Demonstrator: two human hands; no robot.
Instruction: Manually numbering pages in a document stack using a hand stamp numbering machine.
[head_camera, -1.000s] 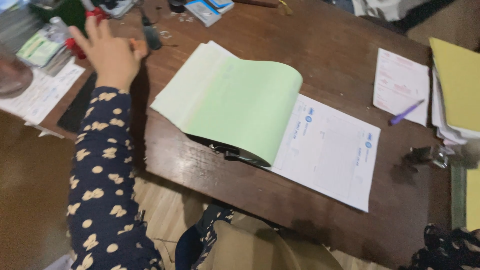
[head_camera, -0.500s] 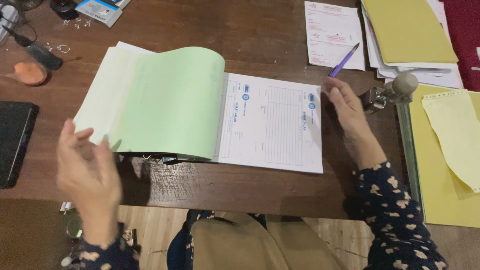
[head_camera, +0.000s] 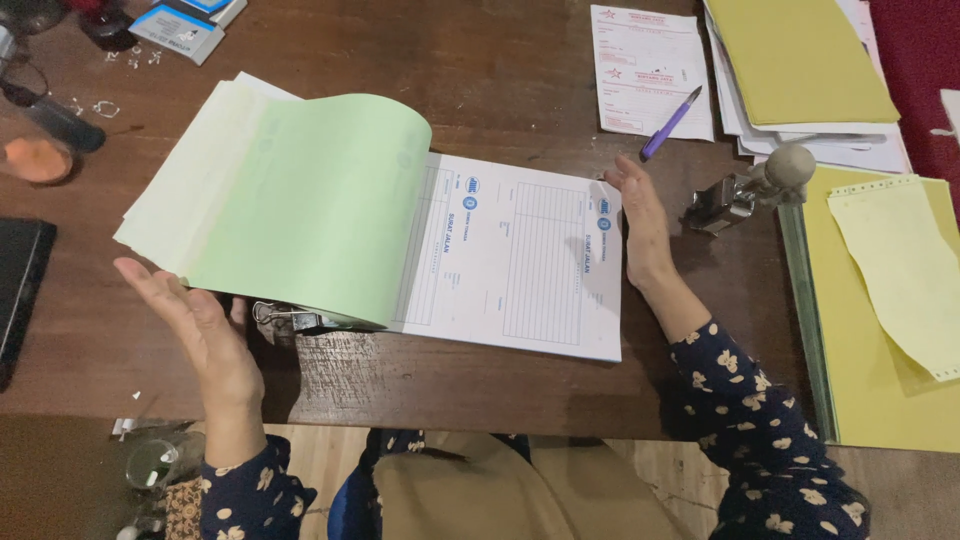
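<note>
A pad of printed white forms lies on the dark wooden desk, with its green and pale copy sheets folded back to the left in a curve. My left hand is open, palm up, just below the near left edge of the folded sheets and holds nothing. My right hand stands on edge, fingers together, against the right side of the white form. A metal binder clip shows under the folded sheets.
A purple pen lies on a small printed slip at the back. A metal stamp stands right of my hand. Yellow folders and papers fill the right side. A black device sits at the left edge.
My left hand came back from the far left of the desk to the pad's near left edge. My right hand came into view and settled against the form's right edge.
</note>
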